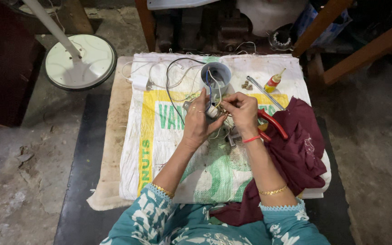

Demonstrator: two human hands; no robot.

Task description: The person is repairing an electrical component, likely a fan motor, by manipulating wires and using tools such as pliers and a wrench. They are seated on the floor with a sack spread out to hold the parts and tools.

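Nearest me, the dark maroon cloth (296,149) lies on the printed white woven sack (169,149). Above it, my left hand (197,120) grips a small white cylindrical part (212,111), while my right hand (242,111) pinches its thin wires (225,108). Red-handled pliers (273,124) lie just beside. Farther off stands a grey plastic cup-shaped housing (216,75).

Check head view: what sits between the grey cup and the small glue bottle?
Small brass-coloured parts and the tip of a metal rod lie on the sack between grey cup and glue bottle.
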